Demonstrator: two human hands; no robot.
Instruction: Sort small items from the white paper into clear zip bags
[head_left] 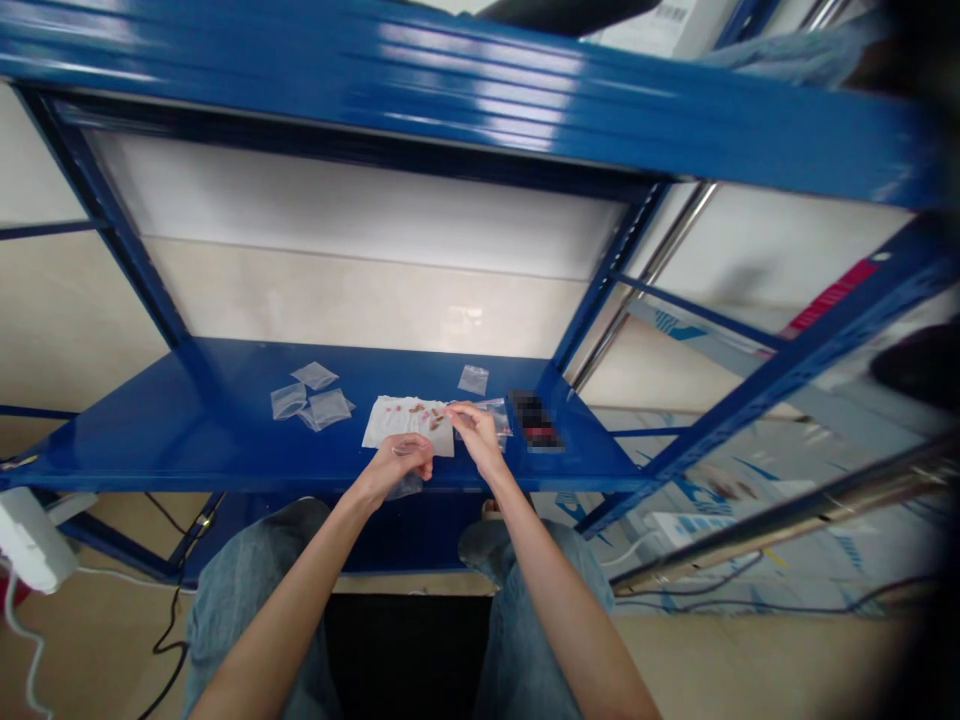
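My left hand (397, 465) is curled at the front edge of the blue steel shelf (187, 440), shut on a small clear plastic bag (406, 487) that hangs below it. My right hand (476, 437) reaches forward, its fingertips pinched together at the right edge of a white paper sheet (394, 422). Small reddish-brown pieces lie scattered on that sheet. Partly behind my right hand is another clear plastic bag (491, 413). I cannot tell whether those fingertips hold anything.
Several clear plastic bags (311, 396) lie left of the sheet, and a single bag (472, 380) lies behind it. A blurred dark object (534, 420) lies at the shelf's right. Above is a blue shelf beam (450, 90). Below are my denim-covered knees (255, 590) and a white power strip (30, 540).
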